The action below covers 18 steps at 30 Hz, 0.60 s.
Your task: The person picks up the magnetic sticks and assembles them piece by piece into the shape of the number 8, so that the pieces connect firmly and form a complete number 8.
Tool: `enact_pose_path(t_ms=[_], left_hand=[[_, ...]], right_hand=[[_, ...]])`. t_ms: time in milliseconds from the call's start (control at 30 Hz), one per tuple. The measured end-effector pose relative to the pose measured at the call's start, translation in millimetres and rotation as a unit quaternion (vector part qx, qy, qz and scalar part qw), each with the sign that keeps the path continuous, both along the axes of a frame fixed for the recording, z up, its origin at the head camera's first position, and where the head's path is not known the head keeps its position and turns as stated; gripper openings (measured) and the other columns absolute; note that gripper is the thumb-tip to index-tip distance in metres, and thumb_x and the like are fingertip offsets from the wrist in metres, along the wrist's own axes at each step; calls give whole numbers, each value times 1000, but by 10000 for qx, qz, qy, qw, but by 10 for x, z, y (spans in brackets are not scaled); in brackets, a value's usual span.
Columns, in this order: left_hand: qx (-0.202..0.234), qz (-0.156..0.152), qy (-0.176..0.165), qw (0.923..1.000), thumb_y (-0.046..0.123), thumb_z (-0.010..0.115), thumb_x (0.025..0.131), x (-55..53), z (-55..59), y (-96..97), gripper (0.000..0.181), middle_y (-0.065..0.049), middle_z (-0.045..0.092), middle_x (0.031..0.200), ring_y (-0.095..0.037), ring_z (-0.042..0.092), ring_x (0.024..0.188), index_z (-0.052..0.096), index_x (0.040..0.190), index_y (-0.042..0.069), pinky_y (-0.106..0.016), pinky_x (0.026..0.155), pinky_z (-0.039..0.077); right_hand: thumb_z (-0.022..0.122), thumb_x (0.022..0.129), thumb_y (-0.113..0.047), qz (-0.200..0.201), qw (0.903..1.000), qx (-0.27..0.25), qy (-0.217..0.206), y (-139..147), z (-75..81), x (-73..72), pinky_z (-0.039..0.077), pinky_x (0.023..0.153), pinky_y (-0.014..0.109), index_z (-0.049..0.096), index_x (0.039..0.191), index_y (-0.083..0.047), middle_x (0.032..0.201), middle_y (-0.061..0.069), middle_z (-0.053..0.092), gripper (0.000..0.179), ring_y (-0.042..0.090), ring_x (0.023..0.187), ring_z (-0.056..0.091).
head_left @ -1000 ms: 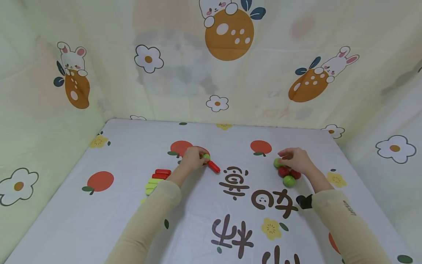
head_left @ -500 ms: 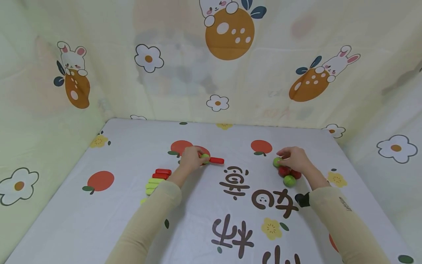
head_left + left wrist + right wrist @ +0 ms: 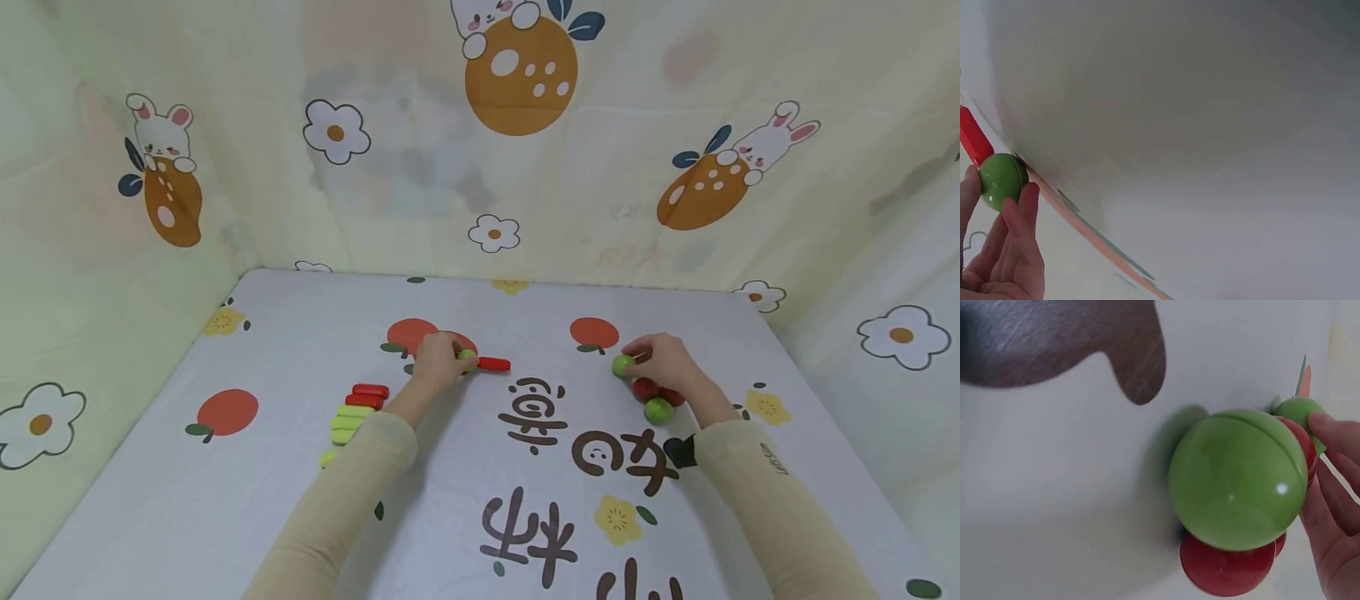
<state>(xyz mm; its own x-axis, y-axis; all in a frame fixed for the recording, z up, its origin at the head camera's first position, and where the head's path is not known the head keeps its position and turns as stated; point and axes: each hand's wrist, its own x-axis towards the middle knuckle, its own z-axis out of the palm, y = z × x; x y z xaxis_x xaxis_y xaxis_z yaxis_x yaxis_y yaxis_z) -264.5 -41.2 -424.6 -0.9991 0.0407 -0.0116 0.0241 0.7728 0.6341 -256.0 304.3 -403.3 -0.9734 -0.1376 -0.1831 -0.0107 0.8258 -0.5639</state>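
Observation:
In the head view my left hand [image 3: 437, 360] pinches a small glossy green ball [image 3: 467, 356] between thumb and fingers. A red stick [image 3: 494, 364] lies sideways right beside that ball; the left wrist view shows the ball [image 3: 1004, 181] at the end of the red stick [image 3: 974, 136]. My right hand [image 3: 663, 362] holds another green ball [image 3: 622, 365] at its fingertips, low over the cloth. Close below that hand sit a red ball [image 3: 645, 389], a second red ball [image 3: 672, 397] partly hidden by the hand, and a green ball [image 3: 658, 411].
Two red sticks [image 3: 367, 395] and several yellow-green sticks [image 3: 351, 423] lie in a row left of my left forearm, with a yellow-green piece [image 3: 328, 457] partly covered by the sleeve. A printed white cloth [image 3: 247, 517] covers the table; patterned curtains [image 3: 405, 192] surround it.
The red stick by my left hand has swung from slanting to sideways. My right hand has shifted slightly left with its green ball, away from the red balls.

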Motion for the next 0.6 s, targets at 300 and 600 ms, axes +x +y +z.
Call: enact_pose_path(t_ms=[300,600], left_hand=[[-101,49,-11,9999,24,74,77,10,15,-7,20,-3,57,64,-18,50,65,68,79,5,-23,54,40],[-151,13,-58,9999,24,74,77,-2,17,6,20,-3,56,62,-17,50,63,69,79,5,-22,51,38]], right_hand=[[66,83,-17,97,9997,-244,27,-141,-34,-21,46,81,41,60,115,2,111,21,59,38,32,97,56],[70,80,-17,242,9987,-269,366,-279,-62,-16,47,78,40,63,109,1,105,20,62,36,31,94,60]])
